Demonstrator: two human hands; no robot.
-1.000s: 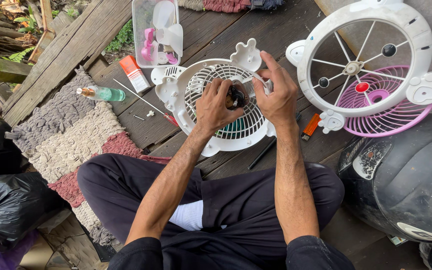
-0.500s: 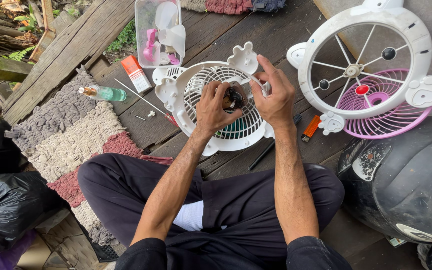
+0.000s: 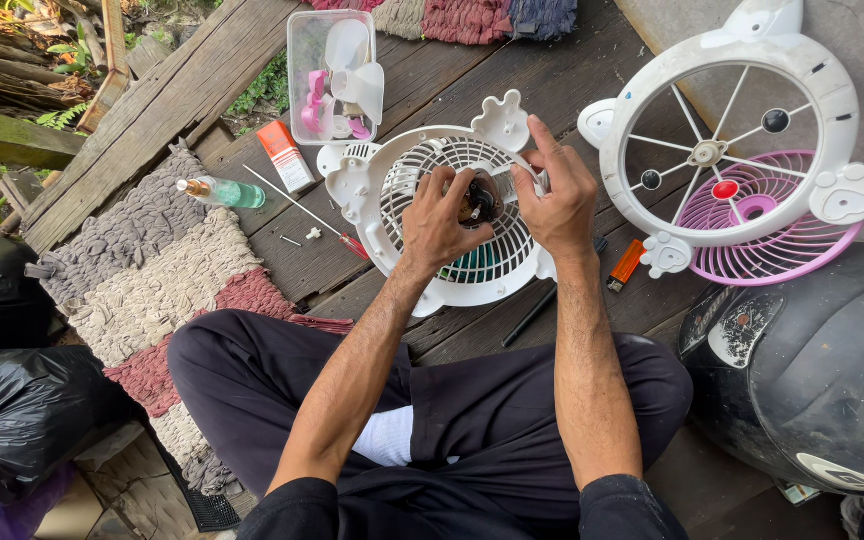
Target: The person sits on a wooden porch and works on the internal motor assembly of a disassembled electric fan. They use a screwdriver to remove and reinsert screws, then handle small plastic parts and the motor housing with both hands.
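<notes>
From the head camera we look down on our own two hands at work over a white fan housing (image 3: 452, 225) lying flat on the wooden planks, just beyond our crossed legs. Our left hand (image 3: 442, 215) has its fingers curled together around the dark motor hub (image 3: 478, 203) at the centre of the grille. Our right hand (image 3: 555, 195) sits just beside it, on the housing's right edge, fingers pinched on something small and pale; what it is, we cannot tell.

Beyond the left hand stands one clear plastic box (image 3: 334, 75), open on top, holding white fan blades and a few pink parts. To the left of that hand lie one orange and white carton (image 3: 285, 155), one small green bottle (image 3: 222, 192) on the woven mat (image 3: 142, 270), and a thin rod with a red tip.

To the right of the right hand we count one white guard frame (image 3: 732, 140) lying over one pink grille (image 3: 782, 255), and one orange lighter (image 3: 625, 266). Nearer to us on that side rests one dark helmet (image 3: 812, 370). Two black bags (image 3: 12, 400) sit far to the left.
</notes>
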